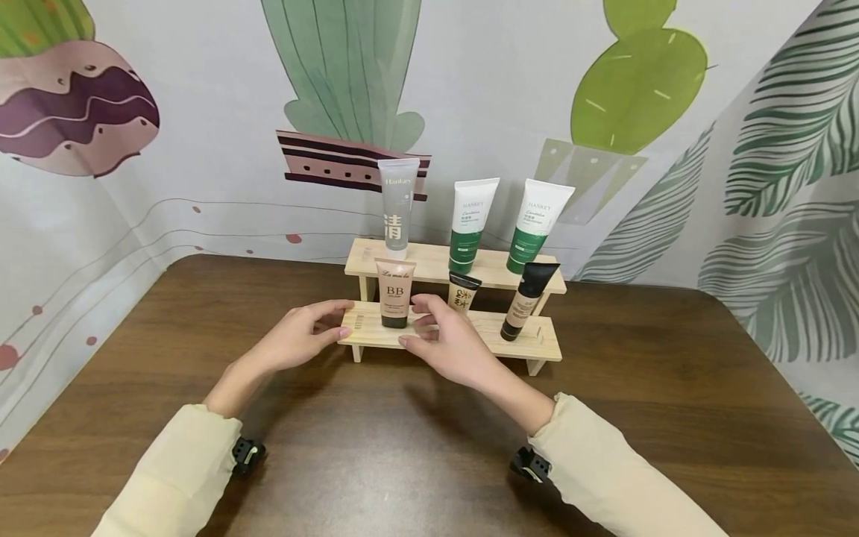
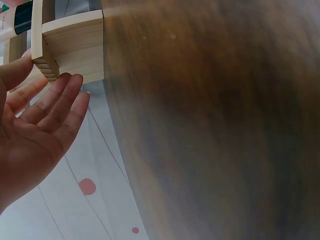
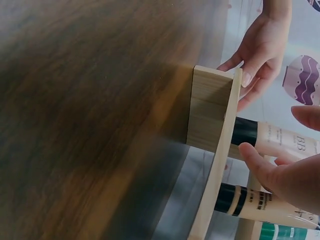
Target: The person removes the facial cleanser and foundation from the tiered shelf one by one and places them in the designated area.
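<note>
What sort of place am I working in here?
Probably an indoor staged tabletop rather than a shop: a brown wooden table against a cactus-print backdrop, with cosmetic tubes displayed on a two-tier wooden stand.

Ref: pale two-step wooden rack point(image 1: 537, 343). Passable: brown wood-grain tabletop point(image 1: 651, 373) to its right. Left hand point(image 1: 298, 335) blocks its left end; right hand point(image 1: 450, 339) partly blocks its front. Flat pink-beige tube point(image 1: 394, 294) stands on its lower step between them. White cactus-print cloth point(image 1: 496, 112) limits room behind it. Its upper step has a gap between translucent grey tube point(image 1: 397, 201) and nearest white-green tube point(image 1: 467, 231).
</note>
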Demonstrator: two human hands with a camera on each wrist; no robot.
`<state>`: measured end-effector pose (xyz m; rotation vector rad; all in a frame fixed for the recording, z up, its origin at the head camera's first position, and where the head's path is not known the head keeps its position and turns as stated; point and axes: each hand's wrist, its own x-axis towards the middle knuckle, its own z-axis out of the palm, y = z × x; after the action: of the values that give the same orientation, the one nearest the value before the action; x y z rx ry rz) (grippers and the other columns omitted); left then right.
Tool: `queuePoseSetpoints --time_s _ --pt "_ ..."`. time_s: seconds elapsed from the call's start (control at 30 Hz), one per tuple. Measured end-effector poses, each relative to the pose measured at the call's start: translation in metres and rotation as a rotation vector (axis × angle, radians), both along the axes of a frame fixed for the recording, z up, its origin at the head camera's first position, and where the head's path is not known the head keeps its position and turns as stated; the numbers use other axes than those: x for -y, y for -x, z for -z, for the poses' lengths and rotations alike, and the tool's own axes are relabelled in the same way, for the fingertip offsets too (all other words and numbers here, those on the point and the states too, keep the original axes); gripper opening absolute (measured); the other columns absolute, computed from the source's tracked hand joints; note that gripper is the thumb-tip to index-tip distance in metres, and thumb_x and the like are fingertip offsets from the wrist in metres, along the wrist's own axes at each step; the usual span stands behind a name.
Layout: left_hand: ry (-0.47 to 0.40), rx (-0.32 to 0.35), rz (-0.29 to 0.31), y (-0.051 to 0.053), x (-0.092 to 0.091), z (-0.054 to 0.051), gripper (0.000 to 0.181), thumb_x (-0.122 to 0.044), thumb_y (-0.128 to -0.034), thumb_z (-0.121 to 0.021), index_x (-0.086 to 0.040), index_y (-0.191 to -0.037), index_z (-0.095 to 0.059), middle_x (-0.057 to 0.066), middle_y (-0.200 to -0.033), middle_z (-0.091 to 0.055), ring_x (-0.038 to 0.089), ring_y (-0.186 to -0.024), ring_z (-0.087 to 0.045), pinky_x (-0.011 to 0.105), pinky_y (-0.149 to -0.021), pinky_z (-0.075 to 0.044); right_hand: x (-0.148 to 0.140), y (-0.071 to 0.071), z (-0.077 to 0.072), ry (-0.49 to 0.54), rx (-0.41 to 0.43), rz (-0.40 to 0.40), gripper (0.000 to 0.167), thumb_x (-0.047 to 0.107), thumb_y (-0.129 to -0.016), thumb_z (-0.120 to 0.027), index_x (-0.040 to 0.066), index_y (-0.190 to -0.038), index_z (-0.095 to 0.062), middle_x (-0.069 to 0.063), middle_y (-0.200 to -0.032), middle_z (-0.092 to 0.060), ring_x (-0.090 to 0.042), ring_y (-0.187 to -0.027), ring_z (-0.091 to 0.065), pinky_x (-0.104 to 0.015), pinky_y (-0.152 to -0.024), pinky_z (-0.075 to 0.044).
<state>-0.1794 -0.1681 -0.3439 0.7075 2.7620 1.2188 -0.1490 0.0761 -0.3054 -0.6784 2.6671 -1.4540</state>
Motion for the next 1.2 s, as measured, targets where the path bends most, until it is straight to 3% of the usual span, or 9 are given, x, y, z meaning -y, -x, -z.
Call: queuePoseSetpoints --time_s 0.63,0.9,1.2 --pt "0.002 0.005 0.001 0.000 0.000 0.000 0.040 -0.006 -0.0885 -0.059 0.006 -0.125 -0.050 0.021 -0.110 -0.060 0.030 -0.099 -0.058 0.040 -0.081 -0.049 0.017 0.015 0.011 0.033 0.012 0.046 0.044 0.005 -0.084 -0.065 -0.002 -0.122 -0.044 -0.018 -0.113 -0.055 -0.028 -0.099 -0.058 -0.032 -0.085 -0.048" --pt "-0.007 0.000 0.004 0.000 0.001 0.001 0.040 -0.007 -0.0885 -0.059 0.006 -0.125 -0.049 0.021 -0.111 -0.059 0.030 -0.099 -0.058 0.040 -0.082 -0.049 0.021 0.016 0.014 0.056 -0.046 0.052 0.044 0.002 -0.084 -0.063 -0.001 -0.123 -0.042 -0.019 -0.109 -0.058 -0.026 -0.095 -0.060 -0.027 -0.082 -0.049" --pt "0.003 -0.007 0.002 0.000 0.001 0.002 0.040 -0.007 -0.0883 -0.059 0.006 -0.125 -0.050 0.020 -0.107 -0.061 0.029 -0.097 -0.058 0.040 -0.081 -0.049 0.022 0.015 0.017 0.017 -0.122 0.051 0.033 -0.002 -0.084 -0.061 -0.001 -0.114 -0.047 -0.018 -0.105 -0.060 -0.024 -0.089 -0.061 -0.024 -0.075 -0.051"
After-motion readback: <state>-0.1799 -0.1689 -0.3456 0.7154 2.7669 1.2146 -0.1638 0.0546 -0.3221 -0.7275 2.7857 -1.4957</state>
